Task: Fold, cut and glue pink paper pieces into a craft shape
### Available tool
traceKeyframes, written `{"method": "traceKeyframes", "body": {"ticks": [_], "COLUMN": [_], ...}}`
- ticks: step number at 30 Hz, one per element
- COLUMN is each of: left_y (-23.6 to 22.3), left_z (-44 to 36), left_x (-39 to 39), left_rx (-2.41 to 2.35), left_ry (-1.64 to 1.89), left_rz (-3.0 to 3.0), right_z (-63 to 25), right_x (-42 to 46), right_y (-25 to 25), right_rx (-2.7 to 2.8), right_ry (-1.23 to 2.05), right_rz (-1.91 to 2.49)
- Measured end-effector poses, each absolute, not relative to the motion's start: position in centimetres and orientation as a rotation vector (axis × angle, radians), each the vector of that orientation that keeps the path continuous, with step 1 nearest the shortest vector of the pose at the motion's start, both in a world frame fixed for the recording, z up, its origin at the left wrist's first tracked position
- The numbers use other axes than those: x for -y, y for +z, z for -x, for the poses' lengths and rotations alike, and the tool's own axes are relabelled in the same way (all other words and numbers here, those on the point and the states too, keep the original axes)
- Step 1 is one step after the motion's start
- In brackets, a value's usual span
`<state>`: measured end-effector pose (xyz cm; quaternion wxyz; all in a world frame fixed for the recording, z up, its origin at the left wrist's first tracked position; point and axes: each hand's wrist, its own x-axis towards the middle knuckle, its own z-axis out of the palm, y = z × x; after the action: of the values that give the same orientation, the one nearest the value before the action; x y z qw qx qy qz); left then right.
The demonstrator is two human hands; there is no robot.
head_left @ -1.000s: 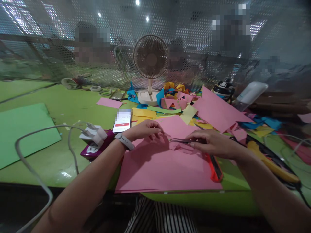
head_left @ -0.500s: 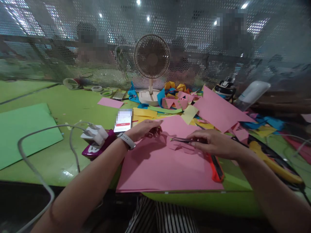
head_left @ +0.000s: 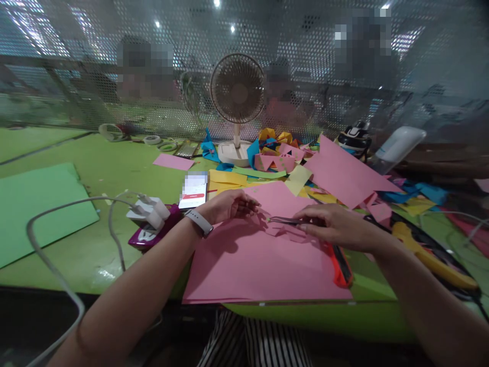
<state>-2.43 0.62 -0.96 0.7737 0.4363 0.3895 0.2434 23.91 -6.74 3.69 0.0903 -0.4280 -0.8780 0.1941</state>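
My right hand (head_left: 324, 224) holds a pair of dark tweezers (head_left: 286, 220), with the tips pointing left. A tiny yellow-green bit (head_left: 268, 219) shows at the tips. Just left of them, my left hand (head_left: 240, 205) hovers with its fingers curled in; whether anything is between them I cannot make out. Beneath both hands lies a large pink paper sheet (head_left: 252, 270), apparently stacked on others. A folded or cut pink paper piece (head_left: 280, 230) rests on it under the tweezers, its shape hard to tell. Beside the right wrist is an orange-red cutter (head_left: 341, 267).
A phone (head_left: 194, 191) and a purple power strip with white chargers (head_left: 148, 214) are left of the sheets. Behind stand a fan (head_left: 237, 92) and piled coloured paper pieces (head_left: 275, 153). A yellow-handled tool (head_left: 428, 257) lies right; green paper (head_left: 42, 209) lies far left.
My left hand has shifted slightly right toward the tweezer tips, and its fingers have curled in more. My right hand and the tweezers have barely moved.
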Motion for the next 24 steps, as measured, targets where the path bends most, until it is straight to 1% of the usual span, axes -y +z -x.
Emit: {"method": "traceKeyframes", "body": {"ticks": [6,10,20,24], "left_y": [-1.06,-1.11,-1.42,-1.3], "left_z": [2.18,2.14,2.36,2.24], "left_x": [-0.48,-0.33,-0.41,-0.37], "left_rx": [-0.92,-0.925,-0.754,-0.827], "left_ry": [0.599,0.551,0.435,0.504], "left_rz": [-1.046,-1.115,-0.953,-1.0], "right_z": [-23.93,-23.9,-24.0,-24.0], "right_x": [6.73,6.85,6.63,6.62], "right_y": [3.58,3.65,3.33,3.33], "right_rx": [2.605,2.599,2.586,2.591], "right_ry": [0.564,0.574,0.569,0.564], "right_rz": [1.267,1.292,1.266,1.269]}}
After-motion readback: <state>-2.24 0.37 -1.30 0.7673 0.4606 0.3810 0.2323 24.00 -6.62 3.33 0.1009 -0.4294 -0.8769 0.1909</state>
